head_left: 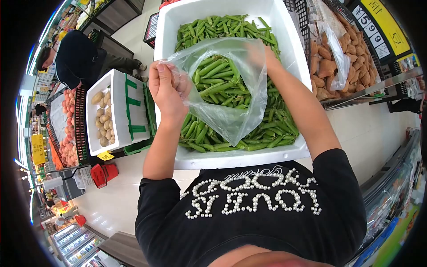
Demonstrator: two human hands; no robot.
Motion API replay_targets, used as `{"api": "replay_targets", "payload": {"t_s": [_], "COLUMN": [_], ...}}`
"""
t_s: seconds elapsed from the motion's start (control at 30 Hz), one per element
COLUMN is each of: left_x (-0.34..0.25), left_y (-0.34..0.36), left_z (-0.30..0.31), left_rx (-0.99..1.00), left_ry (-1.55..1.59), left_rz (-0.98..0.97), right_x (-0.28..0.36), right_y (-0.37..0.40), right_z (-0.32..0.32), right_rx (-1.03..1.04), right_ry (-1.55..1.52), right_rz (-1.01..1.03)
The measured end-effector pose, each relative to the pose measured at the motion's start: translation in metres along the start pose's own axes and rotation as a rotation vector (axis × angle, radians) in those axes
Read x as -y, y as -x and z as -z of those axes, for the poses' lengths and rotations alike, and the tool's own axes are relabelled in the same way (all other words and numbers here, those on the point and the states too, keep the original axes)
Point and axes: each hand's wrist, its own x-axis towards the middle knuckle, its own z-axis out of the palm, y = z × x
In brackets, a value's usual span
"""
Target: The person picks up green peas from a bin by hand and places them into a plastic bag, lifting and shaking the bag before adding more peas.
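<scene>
A clear plastic bag (240, 120) hangs with its mouth spread wide between my two hands, above green pea pods (200, 135) in a white foam box (249, 160). Pods show through the bag's opening and its film; whether any lie inside it, I cannot tell. My left hand (168, 86) pinches the bag's left edge, thumb pressed against the fingers. At the upper right, my right hand (262, 55) is at the bag's far edge, its fingers blurred behind the film.
Left of the box stands a white crate of potatoes (104, 120), with peaches (69, 133) beyond it and a person in dark clothes (82, 58) behind. Brown root vegetables (347, 62) and a yellow price sign (384, 26) are on the right. A red basket (104, 174) is on the floor.
</scene>
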Motion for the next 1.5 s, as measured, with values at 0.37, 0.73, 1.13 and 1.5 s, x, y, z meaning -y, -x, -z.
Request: {"api": "replay_targets", "payload": {"t_s": [0.37,0.73,1.13,1.5], "left_x": [-0.002,-0.010,-0.015,-0.009], "left_y": [-0.001,0.004,0.005,-0.008], "left_z": [0.002,0.001,-0.001,0.008], "left_rx": [0.031,0.041,0.050,-0.139], "left_ry": [0.030,0.084,0.158,0.138], "left_rz": [-0.013,0.017,0.090,0.158], "right_x": [-0.013,0.038,0.178,0.150], "right_y": [-0.006,0.047,0.169,0.174], "right_z": [0.019,0.131,0.205,0.118], "right_rx": [-0.246,-0.565,-0.160,0.499], "right_ry": [-0.061,-0.999,-1.596,-1.536], "right_rz": [0.207,0.387,0.887,0.590]}}
